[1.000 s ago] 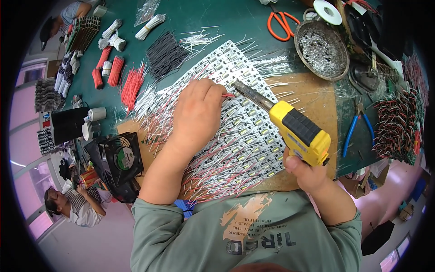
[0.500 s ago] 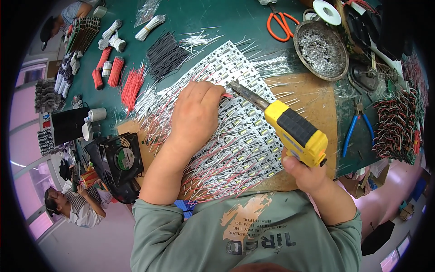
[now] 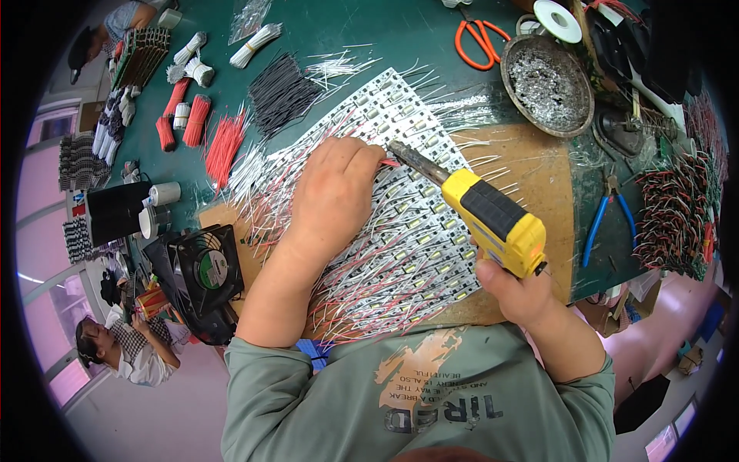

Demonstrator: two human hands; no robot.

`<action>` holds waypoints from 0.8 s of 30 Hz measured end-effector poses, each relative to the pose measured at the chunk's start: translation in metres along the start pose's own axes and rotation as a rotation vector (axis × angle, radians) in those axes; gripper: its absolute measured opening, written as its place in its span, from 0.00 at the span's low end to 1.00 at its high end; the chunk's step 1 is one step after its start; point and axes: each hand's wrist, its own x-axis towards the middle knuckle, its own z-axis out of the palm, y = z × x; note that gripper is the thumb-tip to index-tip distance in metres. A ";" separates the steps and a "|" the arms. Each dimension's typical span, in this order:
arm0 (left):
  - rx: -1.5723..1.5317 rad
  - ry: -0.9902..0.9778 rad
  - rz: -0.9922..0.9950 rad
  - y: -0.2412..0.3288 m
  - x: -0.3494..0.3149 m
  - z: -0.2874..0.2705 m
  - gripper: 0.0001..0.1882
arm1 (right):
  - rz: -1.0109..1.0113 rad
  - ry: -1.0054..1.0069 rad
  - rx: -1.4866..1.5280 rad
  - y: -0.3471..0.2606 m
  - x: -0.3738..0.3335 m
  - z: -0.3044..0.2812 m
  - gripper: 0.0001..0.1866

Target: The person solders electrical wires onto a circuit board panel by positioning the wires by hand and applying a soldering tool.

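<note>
My right hand (image 3: 517, 292) is wrapped round a yellow and black soldering gun (image 3: 493, 219). Its dark metal tip points up and left, over a panel of white circuit boards (image 3: 446, 258). Close beside that tip, my left hand (image 3: 335, 192) rests above the panel with its fingers pinched together. A short red wire (image 3: 391, 162) pokes out at those fingertips, though the grip itself is partly hidden. Many red and white wires spread from the boards, most thickly on the near and left sides. Beneath the panel lies a brown board (image 3: 539, 177).
Loose black wires (image 3: 281, 94) and red wires (image 3: 225, 150) lie beyond the panel. A round pan of metallic scraps (image 3: 546, 86), orange-handled scissors (image 3: 479, 46) and blue-handled pliers (image 3: 608, 212) are on the right. A black fan (image 3: 206, 269) stands left. Another person (image 3: 131, 346) sits at far left.
The soldering gun's body has shifted slightly left, its tip staying near my left fingertips. My left hand has barely moved.
</note>
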 end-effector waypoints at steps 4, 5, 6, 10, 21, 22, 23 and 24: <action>0.013 0.051 0.039 -0.002 0.000 0.005 0.10 | -0.001 0.011 0.010 0.003 0.000 0.001 0.16; 0.014 0.051 0.039 -0.002 0.000 0.005 0.10 | -0.047 0.020 0.022 0.004 0.000 0.002 0.15; 0.013 0.053 0.038 -0.002 0.000 0.005 0.10 | -0.092 0.027 0.033 0.005 0.001 0.003 0.14; 0.006 0.045 0.033 -0.001 -0.001 0.005 0.11 | -0.016 -0.046 0.114 0.004 -0.004 -0.003 0.13; 0.019 0.005 0.004 0.001 -0.001 0.000 0.09 | -0.037 -0.038 0.161 0.006 -0.007 -0.006 0.12; 0.018 0.008 0.006 0.000 0.000 0.001 0.09 | -0.037 -0.035 0.160 0.006 -0.007 -0.006 0.12; 0.016 0.009 0.008 0.001 0.000 0.002 0.09 | -0.002 -0.042 0.115 0.005 -0.007 -0.006 0.13; 0.021 0.008 0.007 0.001 0.000 0.001 0.09 | 0.032 -0.053 0.071 0.005 -0.007 -0.005 0.13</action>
